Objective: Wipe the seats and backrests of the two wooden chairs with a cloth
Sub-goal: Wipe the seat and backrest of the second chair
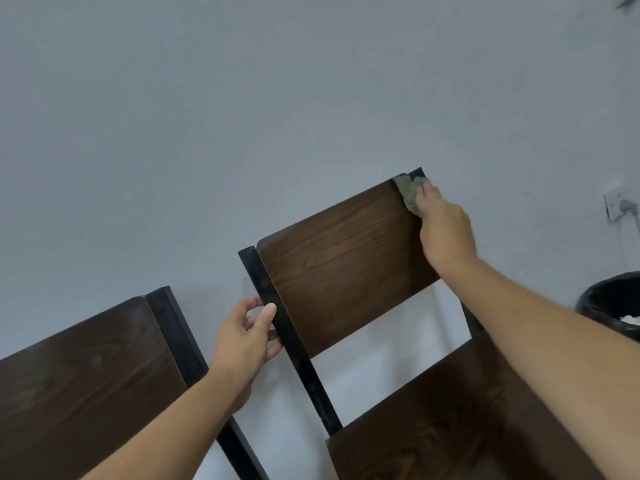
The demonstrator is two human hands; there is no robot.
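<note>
The right hand (445, 233) presses a crumpled green cloth (410, 195) against the upper corner of the right chair's backrest (346, 268), fingers closed on the cloth. The left hand (247, 336) pinches the black frame post (277, 317) beside the backrest's opposite edge, thumb in front, fingers behind. The left chair's backrest (86, 375) stands just outside the left hand. Recommended procedure: keep the post braced, flatten the cloth, and draw overlapping strokes along the grain toward the left hand, then onto the seat (450, 427) under the right forearm.

Two dark wooden chairs (346, 265) (86, 375) stand side by side before a grey wall (242, 98); their footing lies out of view.
</note>
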